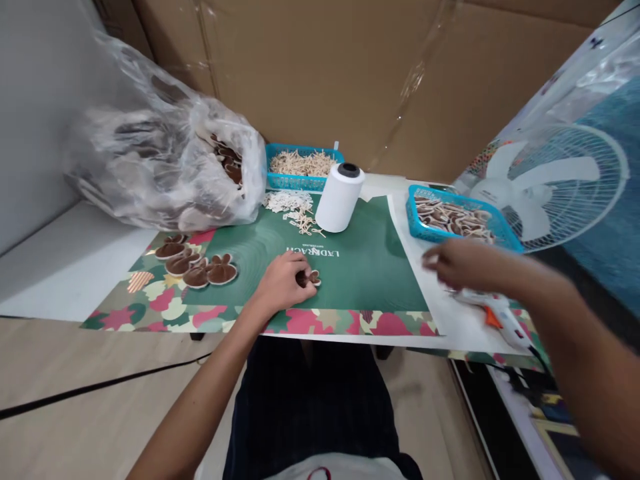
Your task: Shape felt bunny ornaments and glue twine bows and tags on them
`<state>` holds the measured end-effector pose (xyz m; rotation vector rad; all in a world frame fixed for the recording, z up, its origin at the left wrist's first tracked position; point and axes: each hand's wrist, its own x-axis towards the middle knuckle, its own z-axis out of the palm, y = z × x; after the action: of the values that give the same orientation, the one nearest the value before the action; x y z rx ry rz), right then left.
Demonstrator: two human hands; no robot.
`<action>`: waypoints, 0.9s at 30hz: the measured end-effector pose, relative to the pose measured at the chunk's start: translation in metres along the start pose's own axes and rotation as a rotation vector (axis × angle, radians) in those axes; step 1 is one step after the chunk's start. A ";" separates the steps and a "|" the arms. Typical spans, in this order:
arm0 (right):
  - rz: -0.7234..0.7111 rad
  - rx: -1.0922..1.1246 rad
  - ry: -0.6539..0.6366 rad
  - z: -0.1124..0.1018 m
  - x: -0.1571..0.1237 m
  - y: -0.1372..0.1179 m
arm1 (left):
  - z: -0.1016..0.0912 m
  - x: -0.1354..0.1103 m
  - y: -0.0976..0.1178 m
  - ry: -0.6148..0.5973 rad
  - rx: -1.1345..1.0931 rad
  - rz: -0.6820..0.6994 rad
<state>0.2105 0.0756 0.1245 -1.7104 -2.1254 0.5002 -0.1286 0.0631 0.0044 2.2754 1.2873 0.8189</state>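
Within left hand (286, 280), brown piece (313, 276), seemingly rabbit-shaped; right hand (457, 262) well apart.

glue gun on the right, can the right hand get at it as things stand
Likely yes: the right hand is close by, and nothing seems to lie on the white glue gun with its orange trigger. The hand is blurred, so whether its fingers are free is hard to tell.

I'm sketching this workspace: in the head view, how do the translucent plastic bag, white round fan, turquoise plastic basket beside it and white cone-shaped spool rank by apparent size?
Largest to smallest:
1. Translucent plastic bag
2. White round fan
3. Turquoise plastic basket
4. White cone-shaped spool
Apparent size only.
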 end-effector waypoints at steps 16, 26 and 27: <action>-0.008 0.519 -0.112 0.163 -0.178 -0.053 | 0.028 -0.053 0.093 0.128 -0.719 -0.161; -0.267 0.269 0.046 0.133 -0.222 -0.061 | 0.059 -0.085 0.114 0.025 -0.625 -0.142; -0.328 0.213 0.075 0.129 -0.218 -0.059 | 0.059 -0.084 0.115 0.012 -0.616 -0.138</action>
<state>0.1399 -0.1553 0.0283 -1.2181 -2.1538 0.5331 -0.0511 -0.0696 0.0041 1.6787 1.0009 1.0104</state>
